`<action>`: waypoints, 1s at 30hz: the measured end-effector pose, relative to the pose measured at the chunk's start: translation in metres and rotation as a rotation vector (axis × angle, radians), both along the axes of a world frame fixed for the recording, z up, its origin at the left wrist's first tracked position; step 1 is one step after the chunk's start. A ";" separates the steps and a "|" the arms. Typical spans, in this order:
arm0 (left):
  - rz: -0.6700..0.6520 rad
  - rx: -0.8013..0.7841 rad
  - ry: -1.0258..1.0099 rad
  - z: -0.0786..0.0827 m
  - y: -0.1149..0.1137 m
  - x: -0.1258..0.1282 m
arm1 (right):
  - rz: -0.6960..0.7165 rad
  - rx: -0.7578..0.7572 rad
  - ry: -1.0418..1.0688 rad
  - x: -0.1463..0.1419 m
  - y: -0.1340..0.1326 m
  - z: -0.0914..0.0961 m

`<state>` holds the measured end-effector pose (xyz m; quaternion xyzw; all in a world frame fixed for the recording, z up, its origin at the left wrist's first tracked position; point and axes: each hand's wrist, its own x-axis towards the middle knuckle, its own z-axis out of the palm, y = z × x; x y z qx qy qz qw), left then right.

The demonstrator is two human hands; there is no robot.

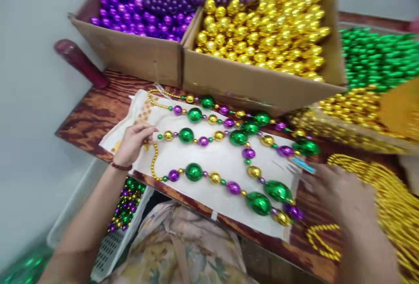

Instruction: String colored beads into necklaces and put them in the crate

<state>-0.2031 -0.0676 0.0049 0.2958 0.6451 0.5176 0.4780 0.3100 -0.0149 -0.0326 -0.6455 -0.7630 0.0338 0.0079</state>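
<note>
Strands of green, gold and purple beads [229, 153] lie in loops on a white cloth [209, 157] spread over a dark wooden table [88, 118]. My left hand [132, 142] rests on the cloth's left part, fingers pinched on a thin gold bead strand [153, 162]. My right hand [343, 196] is at the cloth's right edge, smeared by motion, next to a small pale blue object [303, 165]. Its fingers do not show clearly.
Cardboard boxes at the back hold purple balls [137, 13] and gold balls [262, 22]. Green beads [376, 57] and gold bead strands [393, 196] pile up at the right. A dark red cylinder [80, 63] lies at the left. A white basket [126, 207] with beads stands below the table edge.
</note>
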 end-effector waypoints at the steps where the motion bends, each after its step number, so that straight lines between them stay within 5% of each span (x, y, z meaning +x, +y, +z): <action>1: -0.017 0.007 -0.004 0.000 0.002 -0.001 | 0.004 0.052 0.021 -0.024 0.006 0.007; 6: -0.056 0.036 0.034 0.003 0.004 -0.005 | 0.514 -0.099 0.672 -0.225 0.025 0.039; 9: -0.067 0.048 0.113 0.008 0.002 -0.009 | 0.647 -0.273 0.760 -0.327 0.036 0.036; 11: -0.060 0.051 0.191 0.010 0.000 -0.016 | 0.676 -0.402 0.752 -0.363 0.043 0.030; 14: -0.073 0.046 0.348 0.009 -0.001 -0.029 | 0.658 -0.457 0.774 -0.378 0.052 0.026; 18: -0.215 -0.017 0.515 0.005 0.001 -0.045 | 0.675 -0.348 0.743 -0.377 0.056 0.030; 21: -0.286 -0.079 0.324 0.003 0.005 -0.054 | 0.833 -0.367 0.738 -0.377 0.055 0.033; 24: -0.272 -0.091 0.096 0.001 0.007 -0.059 | 0.937 -0.587 0.831 -0.377 0.057 0.029; 30: -0.339 -0.014 0.115 0.005 0.004 -0.060 | 0.557 -1.028 1.045 -0.389 0.065 0.018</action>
